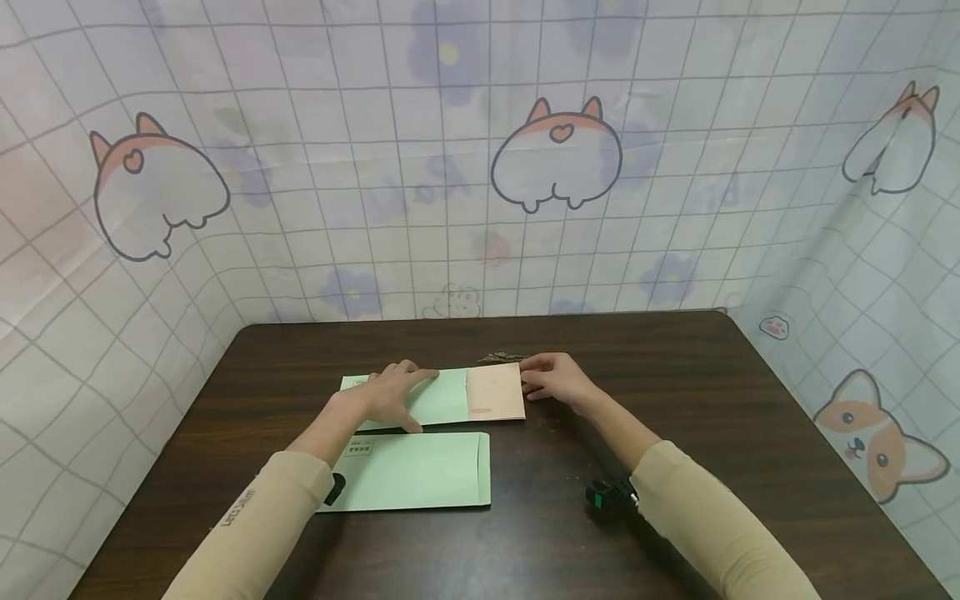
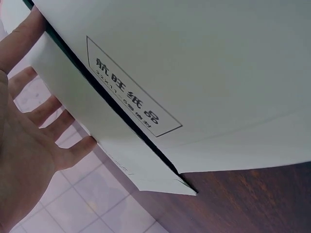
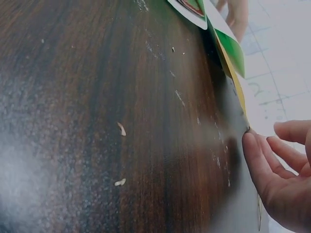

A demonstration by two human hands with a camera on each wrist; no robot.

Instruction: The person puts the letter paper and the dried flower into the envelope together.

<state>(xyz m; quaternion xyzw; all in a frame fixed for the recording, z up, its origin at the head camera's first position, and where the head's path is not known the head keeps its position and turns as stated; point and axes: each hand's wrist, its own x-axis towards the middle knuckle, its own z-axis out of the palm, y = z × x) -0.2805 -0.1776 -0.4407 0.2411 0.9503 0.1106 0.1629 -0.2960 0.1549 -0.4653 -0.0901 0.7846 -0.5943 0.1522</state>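
Observation:
A green envelope [image 1: 442,398] lies across the table with a beige card [image 1: 497,392] sticking out of its right end. My left hand [image 1: 381,398] rests on this envelope, its fingers and thumb spread along the two long edges. At the card's right edge, my right hand [image 1: 558,383] touches it with loosely bent fingers. The right wrist view shows the thumb of the right hand [image 3: 279,189] against the corner of the card's thin yellowish edge [image 3: 235,87]. A second green envelope [image 1: 420,471] lies nearer, its printed label facing up, below my left hand.
A small bundle of dried stems [image 1: 501,357] lies just behind the card. Small pale bits [image 3: 121,129] are scattered on the dark wooden table [image 1: 675,375]. A patterned curtain [image 1: 375,167] hangs behind the table and along both sides.

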